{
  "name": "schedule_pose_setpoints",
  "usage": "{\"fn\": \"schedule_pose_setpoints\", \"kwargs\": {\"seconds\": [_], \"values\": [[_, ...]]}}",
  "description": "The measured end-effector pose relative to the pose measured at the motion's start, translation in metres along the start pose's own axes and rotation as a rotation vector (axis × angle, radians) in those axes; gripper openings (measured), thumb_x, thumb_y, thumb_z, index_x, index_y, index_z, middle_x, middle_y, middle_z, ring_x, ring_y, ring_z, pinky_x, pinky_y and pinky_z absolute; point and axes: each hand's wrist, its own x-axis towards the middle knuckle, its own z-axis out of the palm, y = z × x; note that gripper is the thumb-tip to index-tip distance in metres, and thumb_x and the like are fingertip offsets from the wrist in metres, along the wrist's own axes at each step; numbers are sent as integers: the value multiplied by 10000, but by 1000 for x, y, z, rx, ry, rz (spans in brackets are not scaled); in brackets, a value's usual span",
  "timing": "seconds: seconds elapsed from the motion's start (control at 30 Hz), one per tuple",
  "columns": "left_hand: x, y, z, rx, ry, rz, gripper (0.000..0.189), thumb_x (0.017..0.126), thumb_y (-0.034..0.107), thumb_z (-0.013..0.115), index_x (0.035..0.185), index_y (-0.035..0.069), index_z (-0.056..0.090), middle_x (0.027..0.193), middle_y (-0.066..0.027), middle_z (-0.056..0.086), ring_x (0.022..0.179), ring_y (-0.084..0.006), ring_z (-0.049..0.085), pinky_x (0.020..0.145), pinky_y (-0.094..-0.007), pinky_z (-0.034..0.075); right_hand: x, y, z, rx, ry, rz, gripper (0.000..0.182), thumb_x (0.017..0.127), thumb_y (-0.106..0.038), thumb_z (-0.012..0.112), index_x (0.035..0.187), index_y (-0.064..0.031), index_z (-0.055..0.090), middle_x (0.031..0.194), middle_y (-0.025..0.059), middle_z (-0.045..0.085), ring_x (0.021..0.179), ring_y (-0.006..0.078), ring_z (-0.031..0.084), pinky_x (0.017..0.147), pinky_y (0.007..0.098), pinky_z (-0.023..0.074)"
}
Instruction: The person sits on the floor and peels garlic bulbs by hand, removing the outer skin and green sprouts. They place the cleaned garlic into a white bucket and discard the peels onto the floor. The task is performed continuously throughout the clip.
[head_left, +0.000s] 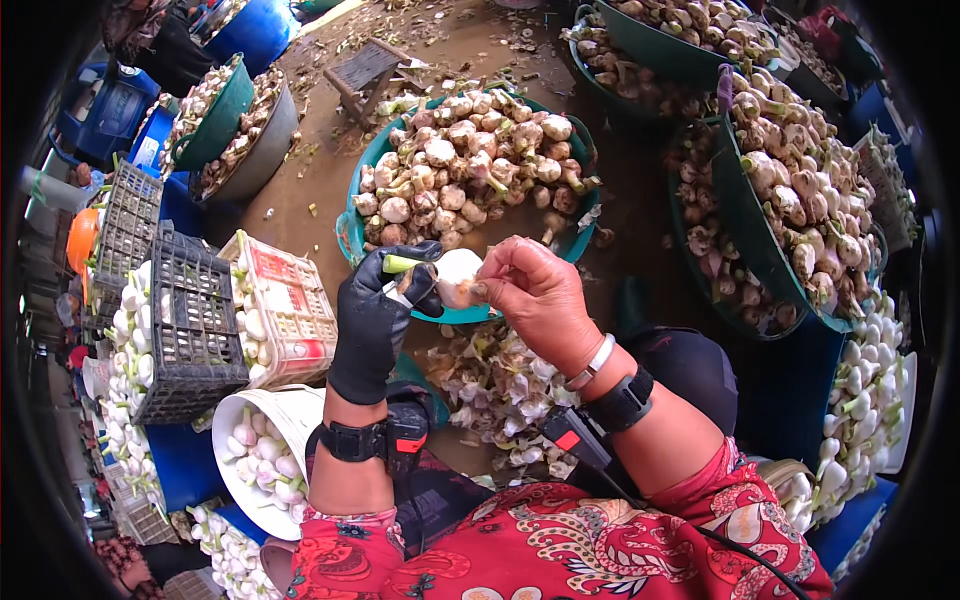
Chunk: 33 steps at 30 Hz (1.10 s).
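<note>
My left hand (373, 319), in a black glove, grips a white garlic bulb (458, 271). The bulb's cut green stem (400, 264) pokes out over the gloved fingers towards the left. A pale strip (397, 294) shows between those fingers; I cannot tell what it is. Bare, with a bracelet at the wrist, my right hand (541, 300) pinches the brownish skin on the bulb's right side. Both hands are over the near rim of a teal tub (466, 313), which holds a heap of unpeeled garlic (469, 161). Peeled skins (510, 382) lie in a pile below my hands.
A white bucket (225, 435) of garlic bulbs lies tilted at my left, near a black crate (196, 322) and a white crate (296, 300). Green tubs (739, 217) heaped with garlic stand at my right. Beyond the teal tub is a low stool (367, 71); another person (169, 52) is at upper left.
</note>
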Motion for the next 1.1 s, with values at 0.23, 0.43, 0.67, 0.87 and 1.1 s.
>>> {"fn": "schedule_pose_setpoints", "kwargs": {"seconds": [0.23, 0.43, 0.67, 0.87, 1.1], "values": [[-3, -3, -4, -16, 20, 12, 259, 910, 172, 640, 1084, -20, 627, 917, -54, 671, 686, -89, 593, 624, -241, 493, 2, -19, -7, -312, -222, -51, 100, 713, -11, 645, 755, -24, 554, 676, 102, 556, 591, 212, 556, 564, 326, 455], [-1, -2, -12, -97, 40, 23, 286, 905, 213, 652, 1087, -6, 623, 986, -66, 677, 813, -105, 610, 733, -249, 486, -14, -21, -14, -424, -239, -85, 101, 685, -8, 632, 740, -27, 550, 704, 98, 560, 628, 234, 575, 600, 329, 475], [-3, -3, 0, 15, -90, 36, 210, 879, 148, 678, 1043, 19, 652, 1018, -62, 681, 931, -126, 614, 852, -289, 480, -1, -28, -22, -138, -218, 47, 186, 683, -11, 729, 838, -78, 652, 799, -21, 521, 678, 64, 496, 617, 225, 450], [-4, -4, 9, 74, -133, -23, 197, 852, 71, 694, 1038, 18, 658, 989, -30, 674, 885, -89, 601, 808, -264, 490, 3, -26, -28, -326, -365, 35, 124, 665, 2, 690, 753, -54, 622, 717, 72, 558, 658, 167, 568, 607, 297, 467], [-5, -10, 1, -3, -46, -87, 231, 920, 225, 628, 1004, 10, 647, 910, -42, 665, 805, -97, 609, 728, -252, 500, -3, -31, -23, -503, -451, -172, 98, 681, -39, 634, 767, -36, 587, 766, 152, 583, 712, 356, 591, 644, 407, 490]]}}
